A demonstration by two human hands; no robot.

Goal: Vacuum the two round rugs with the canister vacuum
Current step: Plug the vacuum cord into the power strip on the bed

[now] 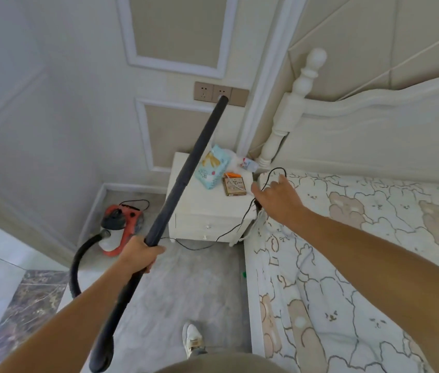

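Note:
My left hand (140,253) grips the black vacuum wand (188,162), which points up and away toward the wall sockets (213,92). A black hose (78,262) curves from the wand's near end to the red and white canister vacuum (121,228) on the floor by the wall corner. My right hand (277,199) reaches over the bed's edge and holds the thin black power cord (242,219), whose loop lies on the mattress corner. No round rug is in view.
A white nightstand (207,219) stands between canister and bed, carrying a tissue pack (213,168), a small box (234,186) and a plastic bottle (248,163). The bed (361,238) with a bear-print sheet fills the right. My shoe (193,340) is on the grey floor.

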